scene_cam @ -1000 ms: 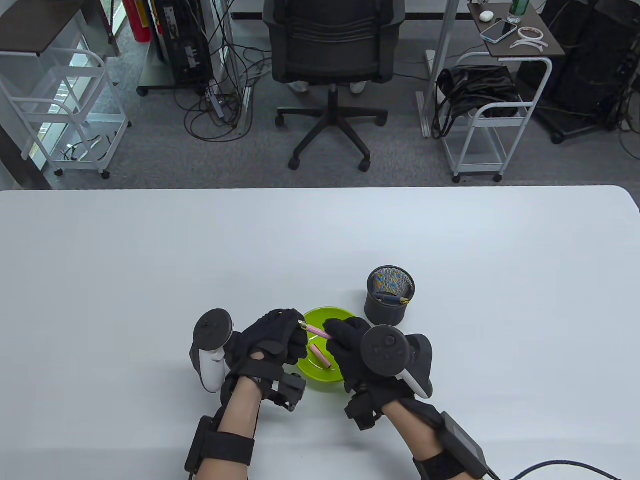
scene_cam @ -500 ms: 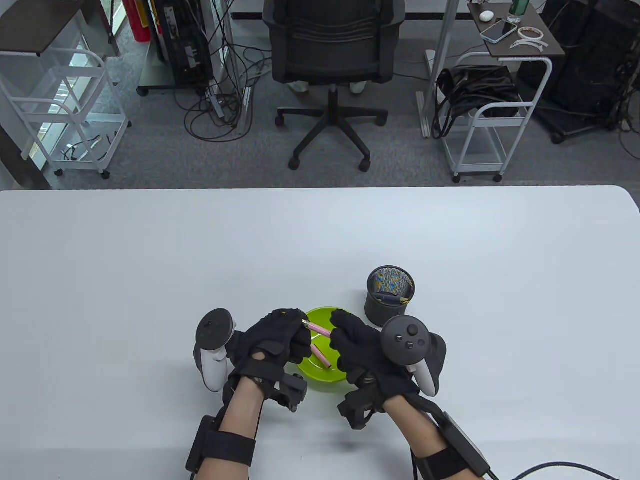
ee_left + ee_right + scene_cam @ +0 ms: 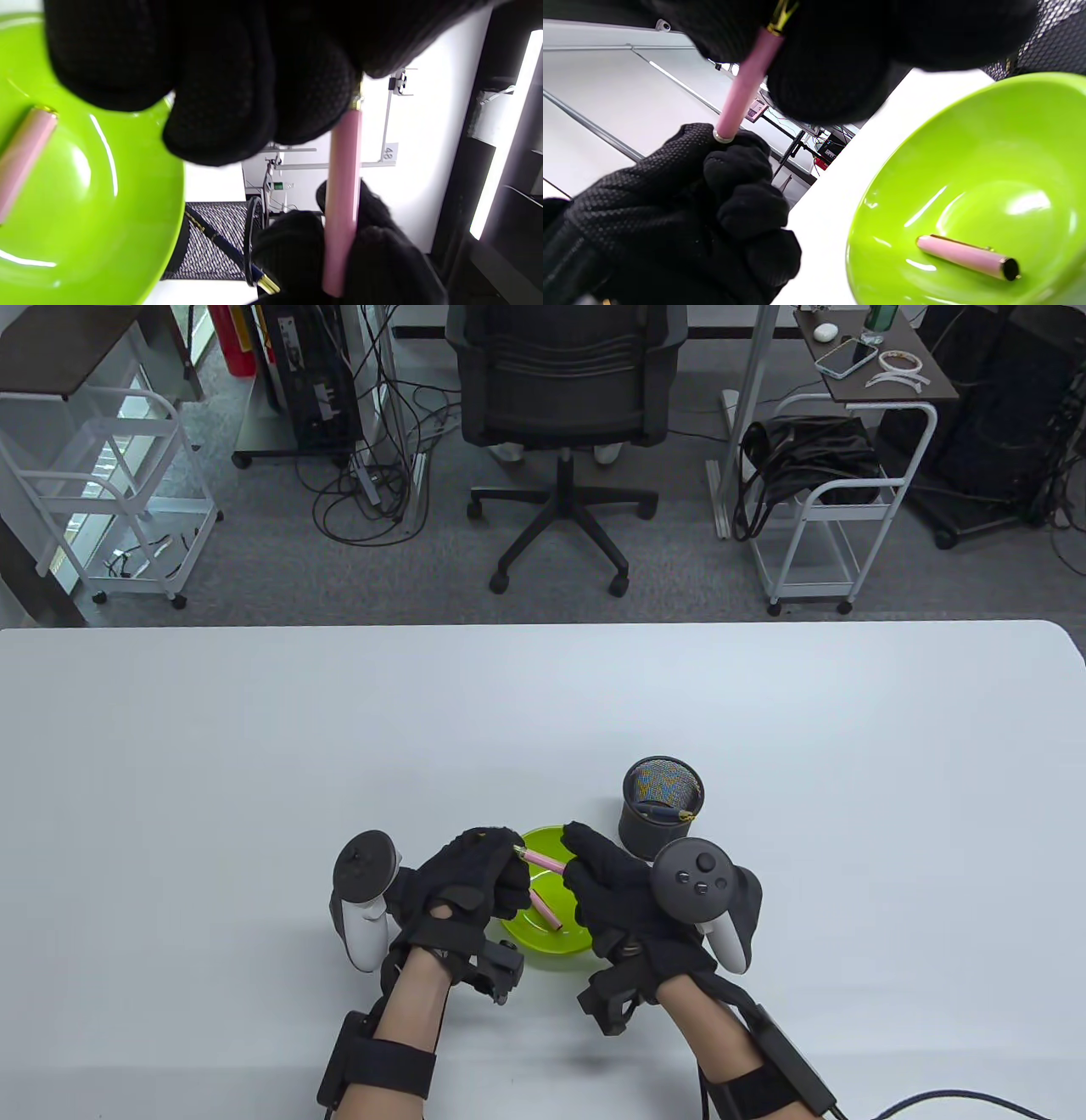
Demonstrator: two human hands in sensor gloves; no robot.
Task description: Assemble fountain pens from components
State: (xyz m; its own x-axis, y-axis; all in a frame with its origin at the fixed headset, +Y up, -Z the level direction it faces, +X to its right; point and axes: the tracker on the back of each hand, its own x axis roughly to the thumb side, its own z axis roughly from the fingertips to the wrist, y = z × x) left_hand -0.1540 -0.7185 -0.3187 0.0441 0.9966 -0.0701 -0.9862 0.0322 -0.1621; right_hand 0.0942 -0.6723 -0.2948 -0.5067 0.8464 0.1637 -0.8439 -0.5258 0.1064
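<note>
While gripped: pink barrel point(image 3: 544, 863), both hands.

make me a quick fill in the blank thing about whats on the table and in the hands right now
1. Both gloved hands, left hand and right hand, hold one slim ____ pen barrel between them.
2. The pink pen cap with gold trim lies in the shiny ____ bowl.
3. A dark pen with a gold tip sits inside the black ____ pen cup.

Missing words: pink; green; mesh
</note>
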